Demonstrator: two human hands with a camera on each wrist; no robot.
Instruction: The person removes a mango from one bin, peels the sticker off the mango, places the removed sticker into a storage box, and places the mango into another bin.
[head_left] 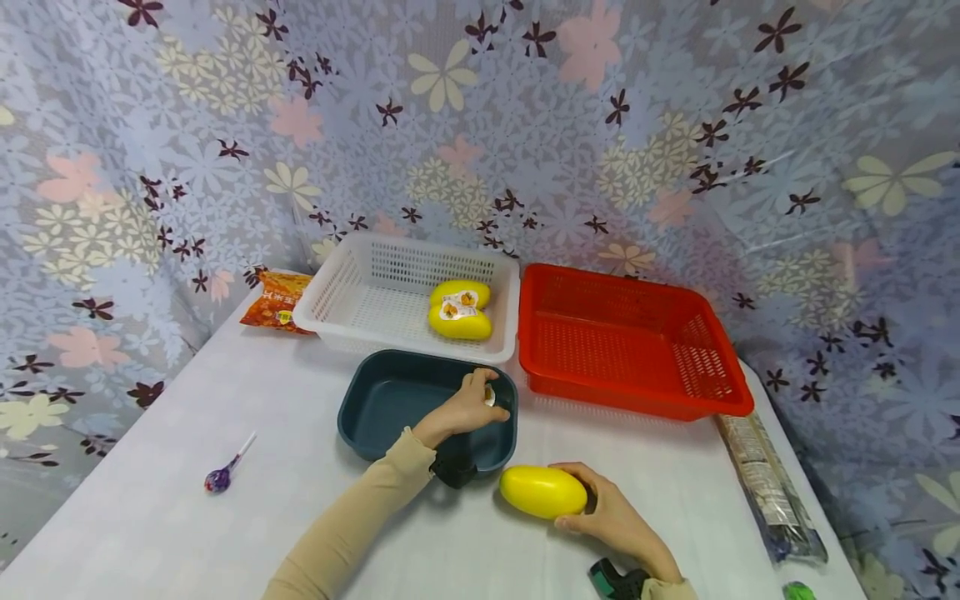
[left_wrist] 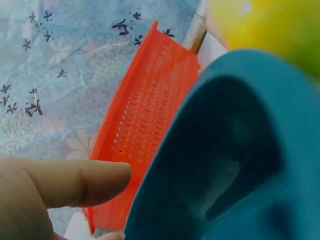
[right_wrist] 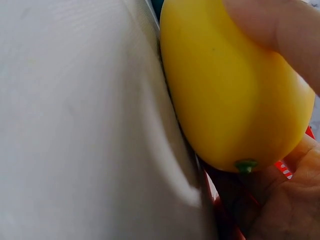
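Observation:
In the head view my left hand (head_left: 468,407) is over the right end of a dark teal basin (head_left: 375,448), fingers bent and thumb apart from them. A small white round patch (head_left: 490,395) shows between thumb and fingers; I cannot tell whether the hand holds something there. In the left wrist view the thumb (left_wrist: 95,182) is straight, alongside the basin's rim (left_wrist: 165,135). My right hand (head_left: 606,510) grips a yellow toy mango (head_left: 542,492) at its right end, low over the table. The right wrist view shows the mango's green stem nub (right_wrist: 246,165) and the thumb across its side.
Behind the basin, a white basket (head_left: 341,292) contains two yellow mangoes (head_left: 460,323) with stickers. Beside it stands a red basket (head_left: 600,387). An orange snack bag (head_left: 273,304) and a lollipop (head_left: 219,479) lie left; a long clear-wrapped pack (head_left: 768,487) lies right, near a green item (head_left: 798,591).

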